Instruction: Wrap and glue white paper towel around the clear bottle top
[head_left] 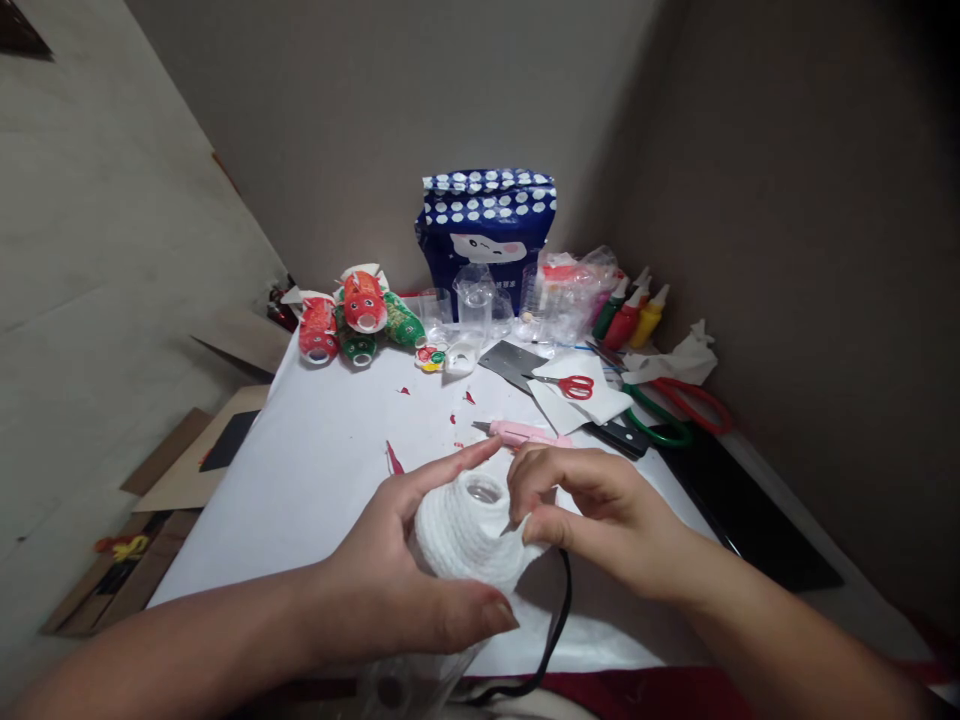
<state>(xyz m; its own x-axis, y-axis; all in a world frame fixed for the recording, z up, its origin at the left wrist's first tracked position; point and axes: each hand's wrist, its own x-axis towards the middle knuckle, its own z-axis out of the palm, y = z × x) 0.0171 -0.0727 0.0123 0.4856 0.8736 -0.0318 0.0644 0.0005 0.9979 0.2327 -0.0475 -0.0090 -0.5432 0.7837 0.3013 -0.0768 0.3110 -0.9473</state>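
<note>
A white, textured roll of soft tissue [457, 535] with a round hole at its top is between my hands, above the near part of the table. My left hand [397, 560] wraps around its left side, thumb across the front and fingers behind. At the right, my right hand [577, 500] pinches the loose edge of the roll between thumb and fingertips. Just beyond them lies a pink utility knife [517, 432] with its tip to the left. Below the roll, clear plastic [390, 688] shows partly at the table's front edge.
Red and green fish-shaped crafts [365, 305] stand at the back left. A blue bag [491, 215], clear plastic cups [476, 305] and paint bottles [649, 318] line the back. Red-handled scissors [576, 387], larger scissors [694, 402] and a black panel [742, 510] lie to the right.
</note>
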